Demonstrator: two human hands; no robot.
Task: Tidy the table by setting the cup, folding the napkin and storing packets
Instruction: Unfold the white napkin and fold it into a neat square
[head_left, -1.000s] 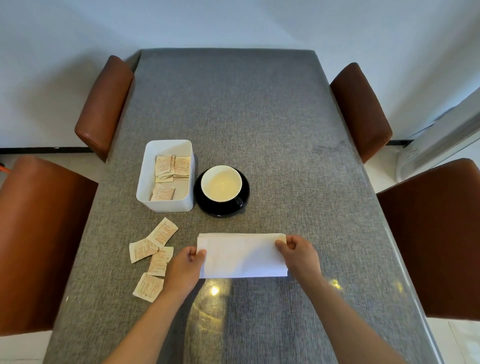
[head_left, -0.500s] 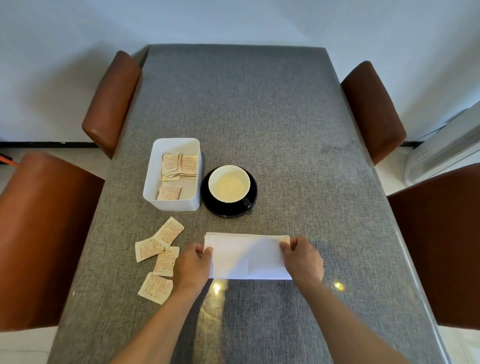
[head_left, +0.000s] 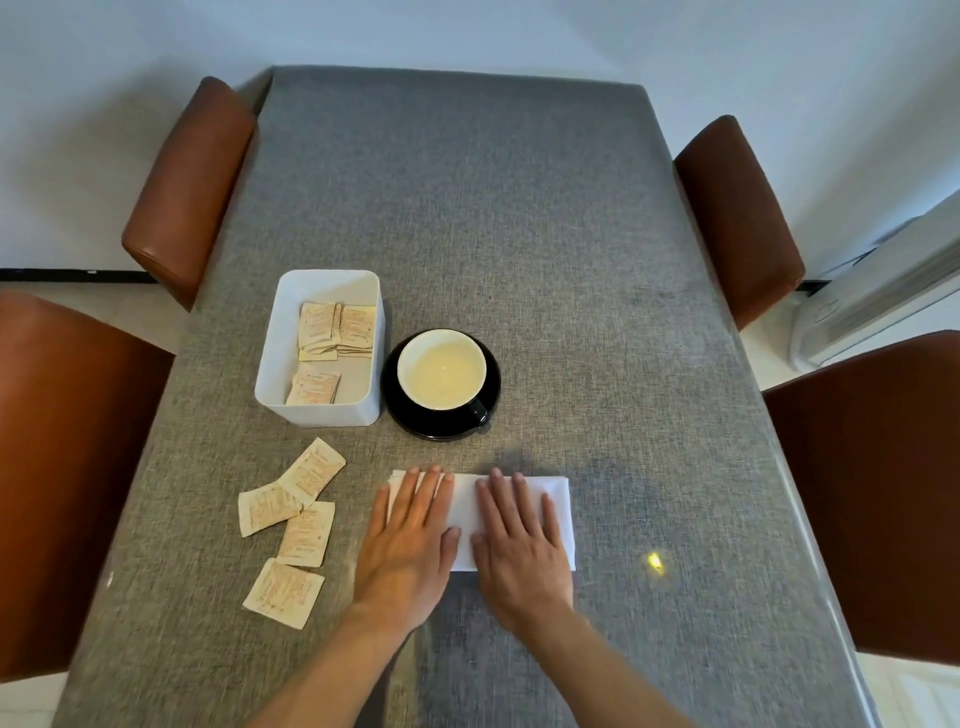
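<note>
Both hands lie flat, palms down, on the white napkin (head_left: 519, 499). The left hand (head_left: 408, 540) covers its left end with straight, slightly spread fingers pointing away from the person; the right hand (head_left: 519, 540) sits just beside it over the middle, fingers likewise straight and thumb nearly touching the left thumb. Both forearms run back toward the near table edge. The napkin is a folded oblong on the grey table (head_left: 519, 234). Just beyond the napkin stands the cup (head_left: 441, 370) on a black saucer (head_left: 415, 423), handle toward the napkin. Left of the cup, touching the saucer or nearly so, is a white box (head_left: 322, 410) holding several packets. Four loose packets (head_left: 291, 530) lie left of the napkin. Brown chairs (head_left: 187, 182) flank the table.
</note>
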